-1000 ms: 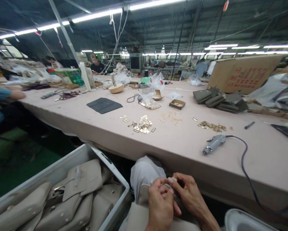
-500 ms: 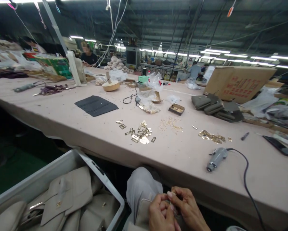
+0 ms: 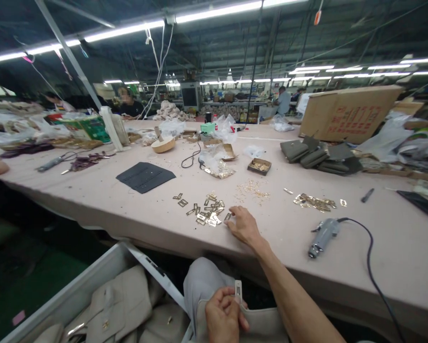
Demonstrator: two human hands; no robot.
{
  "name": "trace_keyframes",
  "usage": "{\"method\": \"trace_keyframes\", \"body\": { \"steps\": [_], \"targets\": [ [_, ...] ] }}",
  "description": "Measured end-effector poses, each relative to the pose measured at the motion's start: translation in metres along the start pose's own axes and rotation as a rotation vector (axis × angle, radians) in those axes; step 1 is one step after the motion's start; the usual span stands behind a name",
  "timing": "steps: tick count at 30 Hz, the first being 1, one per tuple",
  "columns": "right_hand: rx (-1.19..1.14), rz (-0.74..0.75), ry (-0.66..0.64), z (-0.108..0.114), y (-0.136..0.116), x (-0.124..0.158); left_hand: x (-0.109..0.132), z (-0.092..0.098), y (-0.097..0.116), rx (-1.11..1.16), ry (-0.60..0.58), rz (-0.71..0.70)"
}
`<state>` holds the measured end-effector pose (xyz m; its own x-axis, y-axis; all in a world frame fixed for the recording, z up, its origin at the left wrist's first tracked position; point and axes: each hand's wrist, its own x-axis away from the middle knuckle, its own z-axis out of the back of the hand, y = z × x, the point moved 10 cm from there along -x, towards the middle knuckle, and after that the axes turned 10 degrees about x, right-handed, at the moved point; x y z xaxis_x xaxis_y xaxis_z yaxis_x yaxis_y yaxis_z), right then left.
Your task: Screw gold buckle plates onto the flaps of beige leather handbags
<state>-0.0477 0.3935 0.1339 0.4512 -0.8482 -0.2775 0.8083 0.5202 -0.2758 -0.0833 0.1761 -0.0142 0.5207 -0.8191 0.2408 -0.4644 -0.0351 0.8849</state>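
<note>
On my lap lies a beige leather bag piece (image 3: 265,320). Its upright tab (image 3: 238,289) has a slot and sits pinched in the fingers of my left hand (image 3: 223,312). My right hand (image 3: 243,225) is stretched out over the table, fingers slightly apart, its tips beside a single rectangular metal plate (image 3: 228,216). Whether they touch that plate I cannot tell. Just left of it lies a loose pile of gold-coloured metal frames (image 3: 211,209).
Small gold parts (image 3: 253,190) lie scattered behind the hand. Further right are more gold plates (image 3: 315,202) and a corded electric screwdriver (image 3: 323,238). A grey crate (image 3: 156,271) of beige bags stands at lower left. A dark sheet (image 3: 145,177) lies on the table (image 3: 156,214).
My right hand has left the left hand and the bag piece and moved up and forward to the metal frames. The left hand stays at my lap, and the view has tilted up.
</note>
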Motion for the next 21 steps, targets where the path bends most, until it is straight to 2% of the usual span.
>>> {"method": "trace_keyframes", "body": {
  "steps": [3,7,10,13,17,21],
  "targets": [
    [0.083,-0.037,-0.097,-0.015,0.001,-0.028,0.003,0.003,-0.002,-0.007,0.017,0.000],
    [0.057,-0.057,-0.138,-0.021,0.007,-0.039,0.005,0.000,-0.004,-0.011,0.019,-0.025],
    [0.006,0.005,-0.122,-0.017,0.005,-0.029,0.002,-0.003,-0.009,-0.021,0.039,-0.025],
    [-0.030,0.086,-0.122,-0.013,0.004,-0.007,-0.002,-0.005,-0.020,-0.047,0.058,0.006],
    [-0.075,0.209,-0.172,-0.010,0.004,0.019,-0.004,-0.013,-0.033,-0.078,0.051,0.026],
    [-0.071,0.287,-0.226,-0.008,0.002,0.026,-0.001,-0.027,-0.034,-0.115,0.046,0.017]
  ]
}}
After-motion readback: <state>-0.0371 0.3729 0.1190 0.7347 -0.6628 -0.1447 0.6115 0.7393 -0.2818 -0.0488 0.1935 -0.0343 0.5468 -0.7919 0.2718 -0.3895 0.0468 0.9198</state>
